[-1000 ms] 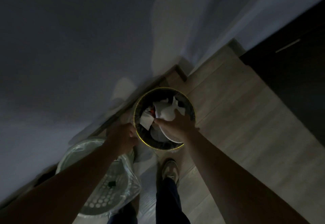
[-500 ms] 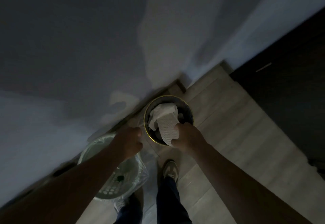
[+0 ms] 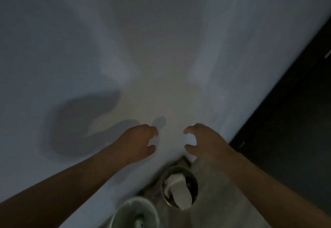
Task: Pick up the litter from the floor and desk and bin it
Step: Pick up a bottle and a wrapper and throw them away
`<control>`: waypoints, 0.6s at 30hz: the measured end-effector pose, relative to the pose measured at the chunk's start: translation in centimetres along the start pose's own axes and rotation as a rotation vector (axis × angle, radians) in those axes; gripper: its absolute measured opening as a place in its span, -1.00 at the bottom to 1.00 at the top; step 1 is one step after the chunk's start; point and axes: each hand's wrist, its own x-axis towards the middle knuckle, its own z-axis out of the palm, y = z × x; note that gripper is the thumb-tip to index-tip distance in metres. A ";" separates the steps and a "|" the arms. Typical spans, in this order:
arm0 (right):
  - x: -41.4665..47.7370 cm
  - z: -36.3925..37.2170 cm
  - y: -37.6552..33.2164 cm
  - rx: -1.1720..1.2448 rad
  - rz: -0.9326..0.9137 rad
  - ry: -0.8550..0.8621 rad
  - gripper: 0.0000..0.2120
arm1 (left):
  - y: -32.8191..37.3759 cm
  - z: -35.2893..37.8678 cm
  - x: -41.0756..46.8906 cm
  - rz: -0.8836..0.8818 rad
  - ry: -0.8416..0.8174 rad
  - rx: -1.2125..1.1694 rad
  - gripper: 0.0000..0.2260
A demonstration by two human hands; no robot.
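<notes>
Holds up two empty hands before the pale wall: left hand and right hand, fingers loosely curled, thumbs apart from them, gripping nothing. Stands over two containers on the floor: one dark gold-rimmed bin, with white crumpled paper poking over its near rim, and just beside it one white bag-lined basket.

Two bare forearms reach forward, raised side by side. The left hand and right hand face each other, apart, fingers loosely curled, holding nothing.
</notes>
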 end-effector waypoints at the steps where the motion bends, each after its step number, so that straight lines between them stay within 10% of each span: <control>1: -0.4 -2.8 -1.3 -0.016 -0.044 0.052 -0.53 | 1.0 -2.9 -0.4 0.019 0.049 0.027 -0.64; 9: -4.9 -22.8 -10.8 -0.130 -0.403 0.435 -0.57 | 10.3 -24.1 -6.5 0.010 0.516 0.248 -0.69; 18: -9.3 -32.4 -13.9 -0.097 -0.752 0.557 -0.67 | 16.8 -30.4 -14.5 -0.188 0.796 0.332 -0.72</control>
